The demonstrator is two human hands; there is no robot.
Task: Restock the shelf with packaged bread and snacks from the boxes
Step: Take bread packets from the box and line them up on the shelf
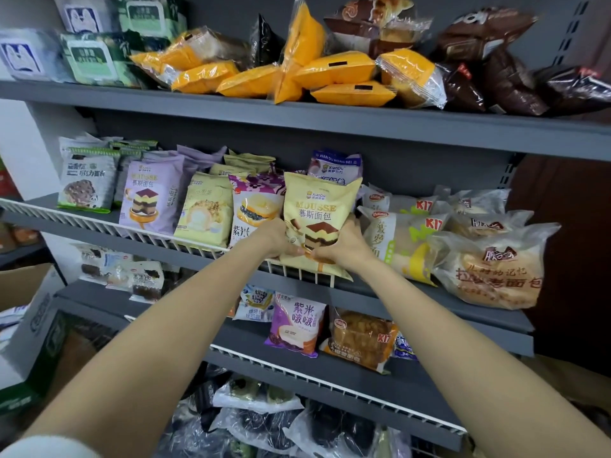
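A yellow mousse bread packet (319, 206) stands upright at the front of the grey middle shelf (396, 294), its bottom edge over the white wire rail (132, 231). My left hand (276, 238) grips its lower left side and my right hand (345, 244) grips its lower right side, thumbs pinching the front. A purple rice bread packet (246, 209) stands just left of it. Clear bags of bread (489, 266) lie to its right.
The top shelf carries orange packets (334, 72) and dark brown packets (489, 61). A lower shelf holds a purple packet (297, 325) and an orange-brown one (360, 338). An open cardboard box (36, 325) stands at the lower left. More bagged goods (264, 421) lie below.
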